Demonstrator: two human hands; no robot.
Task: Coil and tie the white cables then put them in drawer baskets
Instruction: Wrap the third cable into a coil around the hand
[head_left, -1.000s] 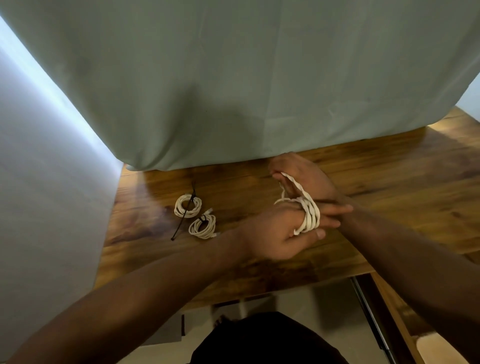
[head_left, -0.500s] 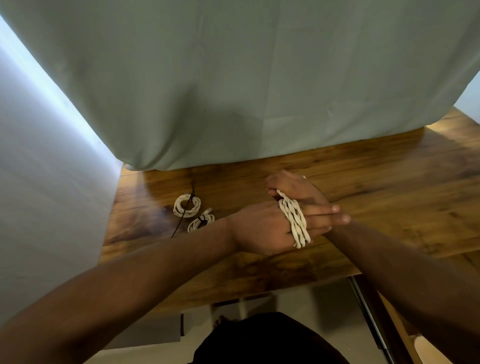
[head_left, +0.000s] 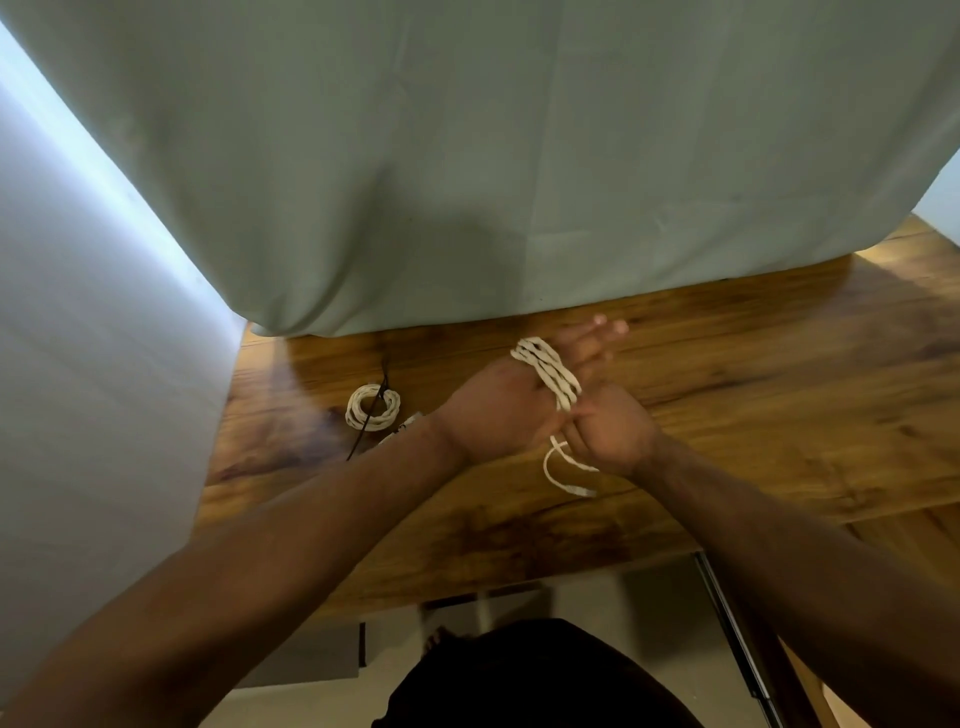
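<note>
A white cable (head_left: 549, 373) is wound in several loops around my left hand (head_left: 506, 408), whose fingers point away over the wooden table (head_left: 779, 415). My right hand (head_left: 610, 434) sits just right of it, fingers closed on the cable's loose end, which hangs in a short loop below. To the left lies a coiled white cable (head_left: 373, 408) tied with a black tie. A second coil (head_left: 405, 427) beside it is mostly hidden behind my left forearm.
A pale green cloth (head_left: 493, 182) hangs over the table's back half. A white wall (head_left: 93, 338) stands at the left. A metal rail (head_left: 737, 639) runs under the table's front right edge.
My left hand has turned, its fingers now pointing away. My right hand came from behind it to the near side, gripping the cable's end. The wound loops slid toward the knuckles.
</note>
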